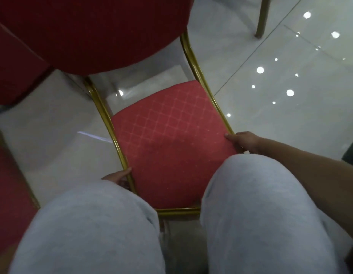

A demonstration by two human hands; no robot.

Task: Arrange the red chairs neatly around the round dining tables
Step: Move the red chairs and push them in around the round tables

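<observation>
Item: red chair [167,139], padded seat on a gilt tube frame [199,76], stood on the glossy tiled floor [270,115]. Judged rigid, fairly light, easily slid. It is gripped at the seat's side rails. The right hand [242,141] has its fingers wrapped over the edge. The left hand [117,176], half hidden, is apparently wrapped likewise.

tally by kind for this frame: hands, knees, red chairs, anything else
Hands: 2, left hand, right hand
Knees: 2, left knee, right knee
Red chairs: 2, held chair, cropped chair at left edge
Other: 1, gold leg top right, owner unclear
Total: 7; red piece upper left uncounted, unclear
</observation>
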